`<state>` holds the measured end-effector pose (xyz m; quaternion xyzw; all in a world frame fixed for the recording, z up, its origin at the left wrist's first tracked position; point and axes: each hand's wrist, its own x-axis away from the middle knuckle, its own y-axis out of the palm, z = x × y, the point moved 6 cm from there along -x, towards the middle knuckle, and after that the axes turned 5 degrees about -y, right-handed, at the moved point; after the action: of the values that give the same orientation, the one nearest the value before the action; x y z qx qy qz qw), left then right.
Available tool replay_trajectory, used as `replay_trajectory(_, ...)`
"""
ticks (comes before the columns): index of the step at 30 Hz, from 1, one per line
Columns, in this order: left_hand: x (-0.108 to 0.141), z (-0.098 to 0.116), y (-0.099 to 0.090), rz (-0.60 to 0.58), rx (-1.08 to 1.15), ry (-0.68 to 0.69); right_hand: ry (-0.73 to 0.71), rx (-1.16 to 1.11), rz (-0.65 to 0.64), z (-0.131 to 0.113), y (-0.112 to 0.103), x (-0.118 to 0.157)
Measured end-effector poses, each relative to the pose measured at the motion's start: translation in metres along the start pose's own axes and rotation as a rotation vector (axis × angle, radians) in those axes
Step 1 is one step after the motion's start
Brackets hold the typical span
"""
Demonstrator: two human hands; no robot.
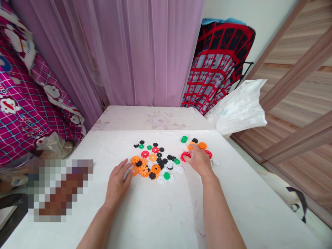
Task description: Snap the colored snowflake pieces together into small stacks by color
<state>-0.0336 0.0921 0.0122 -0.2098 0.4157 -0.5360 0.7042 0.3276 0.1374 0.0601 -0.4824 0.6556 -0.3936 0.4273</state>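
Note:
A loose pile of notched plastic discs lies mid-table, with orange discs [143, 169], black discs [161, 163], white discs [162, 179], green discs [166, 176] and red discs [145, 154] mixed together. At the pile's left edge is my left hand [119, 179], open, its fingertips beside the orange discs and holding nothing. To the right of the pile, my right hand [200, 159] has its thumb and fingers closed on a red notched disc [184, 157]. Around that hand sit small groups by colour: green [184, 139], black [195, 140], orange [202, 146] and red [208, 154]. White pieces show partly behind its wrist.
The discs lie on a white-covered table [155, 214]. A white plastic bag [241, 107] stands off its right edge. Purple curtains [145, 52] hang behind, and a wooden wardrobe [298, 114] is at right. A pixelated patch covers something at left.

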Motion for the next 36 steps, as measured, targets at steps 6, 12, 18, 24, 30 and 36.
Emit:
replay_trajectory(6, 0.0, -0.001, 0.0, -0.01, -0.005, -0.008, -0.029, 0.009, 0.023, 0.0, 0.006, -0.002)
replay_trajectory(12, -0.001, 0.001, -0.001, -0.009, 0.001, 0.002, 0.057, -0.17, 0.194, 0.01, -0.016, 0.0)
replay_trajectory(18, 0.0, 0.003, 0.0, -0.011, -0.013, -0.004, 0.015, -0.304, 0.293, -0.014, -0.02, 0.003)
replay_trajectory(24, -0.001, 0.004, 0.002, -0.017, 0.008, -0.01, -0.31, -0.171, -0.027, -0.105, 0.02, -0.002)
replay_trajectory(30, -0.002, 0.002, 0.003, -0.021, -0.001, -0.017, -0.36, 0.129, -0.222, -0.148, 0.045, -0.017)
replay_trajectory(36, -0.003, 0.006, 0.003, -0.021, -0.021, -0.017, -0.31, 0.238, -0.291, -0.16, 0.052, -0.023)
